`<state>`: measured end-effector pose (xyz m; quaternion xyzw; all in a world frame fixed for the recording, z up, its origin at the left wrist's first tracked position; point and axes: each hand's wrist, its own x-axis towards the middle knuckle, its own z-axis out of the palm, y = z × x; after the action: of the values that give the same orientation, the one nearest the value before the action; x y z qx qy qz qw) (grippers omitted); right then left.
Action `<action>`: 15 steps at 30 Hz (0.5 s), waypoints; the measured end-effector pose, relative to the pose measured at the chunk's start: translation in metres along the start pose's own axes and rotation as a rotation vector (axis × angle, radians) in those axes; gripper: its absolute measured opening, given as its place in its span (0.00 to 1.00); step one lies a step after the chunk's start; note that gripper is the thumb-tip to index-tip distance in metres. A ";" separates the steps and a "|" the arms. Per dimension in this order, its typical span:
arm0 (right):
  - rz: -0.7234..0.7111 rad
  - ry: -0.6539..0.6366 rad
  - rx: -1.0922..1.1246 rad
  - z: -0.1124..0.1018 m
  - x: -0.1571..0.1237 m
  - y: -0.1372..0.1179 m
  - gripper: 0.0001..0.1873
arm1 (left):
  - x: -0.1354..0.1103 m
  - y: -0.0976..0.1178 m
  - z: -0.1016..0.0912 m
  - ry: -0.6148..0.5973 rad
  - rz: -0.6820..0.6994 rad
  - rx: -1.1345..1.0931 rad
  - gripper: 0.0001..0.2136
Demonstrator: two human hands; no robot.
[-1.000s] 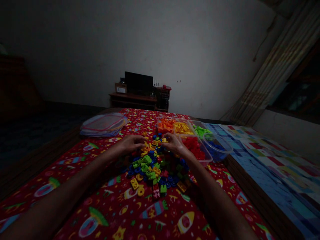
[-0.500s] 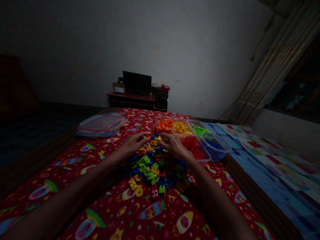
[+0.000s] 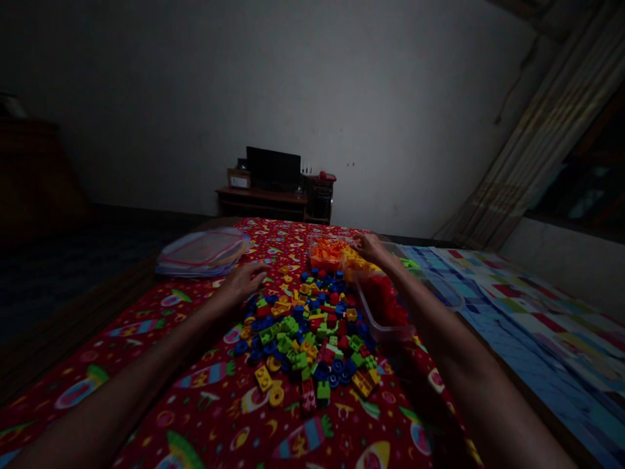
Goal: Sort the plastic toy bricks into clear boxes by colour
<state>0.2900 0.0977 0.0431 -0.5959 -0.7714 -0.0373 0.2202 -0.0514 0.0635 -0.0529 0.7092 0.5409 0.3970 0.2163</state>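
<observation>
Mixed coloured blocks (image 3: 289, 326) lie heaped on the red patterned cloth (image 3: 205, 404). To the heap's right, red pieces (image 3: 382, 301) sit in a clear tub (image 3: 390, 334). The left hand (image 3: 241, 283) is just beside the heap — grip loosely parted. Farther off, the right hand (image 3: 373, 249) is at the yellow pieces (image 3: 356, 260) — I cannot tell whether its grip holds one. Beyond stands a dark monitor (image 3: 273, 168).

The left hand (image 3: 244, 283) and right hand (image 3: 372, 250) are bare, with slender fingers and narrow wrists. The left forearm (image 3: 131, 368) and right forearm (image 3: 454, 345) are bare too, slim and smooth in outline, broadening toward the lower edge of the view. Dim light blurs finer details such as the nails.
</observation>
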 end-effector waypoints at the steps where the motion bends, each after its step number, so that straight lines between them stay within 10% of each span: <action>1: -0.036 0.004 0.021 0.003 -0.003 -0.010 0.13 | 0.006 0.001 0.003 -0.013 0.038 0.043 0.23; 9: -0.440 -0.238 0.029 0.051 -0.041 -0.098 0.10 | 0.042 0.016 0.040 -0.310 0.186 0.099 0.17; 15: -0.493 -0.315 0.054 0.071 -0.051 -0.101 0.07 | 0.024 0.023 0.034 -0.325 0.172 0.101 0.09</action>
<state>0.1848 0.0454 -0.0197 -0.3827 -0.9184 0.0238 0.0978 -0.0082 0.0831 -0.0477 0.8177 0.4553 0.2667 0.2302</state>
